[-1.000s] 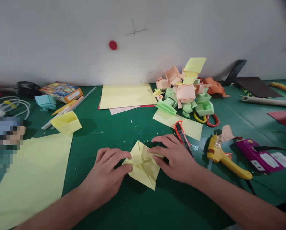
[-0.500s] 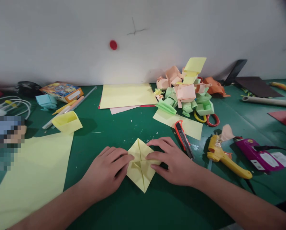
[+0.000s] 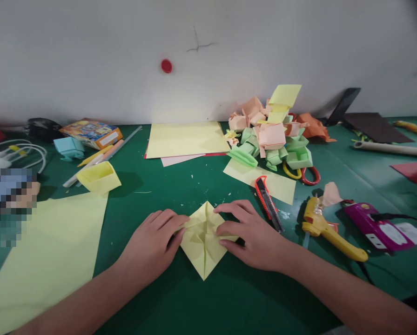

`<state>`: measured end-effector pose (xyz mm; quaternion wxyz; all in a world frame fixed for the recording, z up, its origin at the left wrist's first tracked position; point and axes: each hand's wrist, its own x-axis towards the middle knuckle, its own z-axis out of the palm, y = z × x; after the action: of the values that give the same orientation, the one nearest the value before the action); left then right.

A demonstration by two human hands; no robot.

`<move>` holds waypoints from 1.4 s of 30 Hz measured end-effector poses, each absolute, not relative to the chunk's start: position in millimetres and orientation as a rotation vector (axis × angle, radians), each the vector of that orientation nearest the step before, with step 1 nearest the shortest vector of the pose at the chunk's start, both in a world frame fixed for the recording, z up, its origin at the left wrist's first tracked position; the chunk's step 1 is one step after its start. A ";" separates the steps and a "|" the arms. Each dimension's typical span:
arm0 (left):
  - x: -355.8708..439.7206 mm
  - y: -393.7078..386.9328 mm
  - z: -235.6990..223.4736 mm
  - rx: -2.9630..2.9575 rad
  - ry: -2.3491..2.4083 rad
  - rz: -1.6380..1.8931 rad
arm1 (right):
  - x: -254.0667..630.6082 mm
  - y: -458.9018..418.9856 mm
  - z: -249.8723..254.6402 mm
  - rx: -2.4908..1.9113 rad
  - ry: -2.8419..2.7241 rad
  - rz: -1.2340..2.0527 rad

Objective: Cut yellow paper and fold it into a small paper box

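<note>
A folded square of yellow paper [image 3: 204, 251] lies on the green table with one corner toward me. Creases run to its middle, where the flaps stand slightly raised. My left hand [image 3: 154, 239] pinches its left corner between thumb and fingers. On the opposite side, my right hand [image 3: 248, 235] holds the right corner, thumb below and fingers bent over the top. The corners under my fingers are partly hidden. An orange utility knife [image 3: 267, 202] lies just beyond my right hand.
To the right lie a yellow glue gun [image 3: 329, 230] and a purple power strip [image 3: 379, 225]. Folded paper pieces [image 3: 271, 135] are heaped at the back, near red-handled scissors [image 3: 311, 175]. A large yellow sheet [image 3: 58, 246] and a yellow paper box [image 3: 99, 177] are on the left.
My left hand has shifted slightly left, off the paper's middle toward its corner. The folded paper looks wider, its centre flaps more spread and lifted. My right hand has barely moved.
</note>
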<state>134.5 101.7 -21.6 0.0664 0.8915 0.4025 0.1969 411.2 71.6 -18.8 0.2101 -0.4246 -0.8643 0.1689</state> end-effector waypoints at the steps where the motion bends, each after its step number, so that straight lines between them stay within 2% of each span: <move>1: 134.5 102.0 -21.6 2.691 1.220 0.597 | 411.2 71.8 -18.8 -1.180 -2.401 0.471; 11: 134.6 101.3 -21.6 2.641 1.350 0.621 | 410.0 71.5 -15.7 -1.181 -2.451 0.506; 17: 130.8 102.4 -22.9 2.757 1.252 0.594 | 406.8 68.8 -10.5 -1.187 -2.628 0.458; 21: 131.5 101.6 -21.2 2.726 1.321 0.508 | 407.0 68.3 -9.1 -1.184 -2.582 0.457; 29: 138.5 93.3 -21.5 2.949 1.428 0.627 | 400.2 66.7 -12.5 -1.144 -2.535 0.431; 36: 140.1 93.0 -20.5 2.994 1.511 0.541 | 396.2 65.5 -13.4 -1.150 -2.533 0.474; 42: 141.0 94.2 -21.2 3.030 1.436 0.556 | 392.1 68.3 -17.9 -1.170 -2.528 0.364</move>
<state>141.0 94.2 -21.2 -0.1281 0.8841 0.4190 0.1623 392.1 68.3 -17.9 0.1653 -0.4108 -0.8875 0.1278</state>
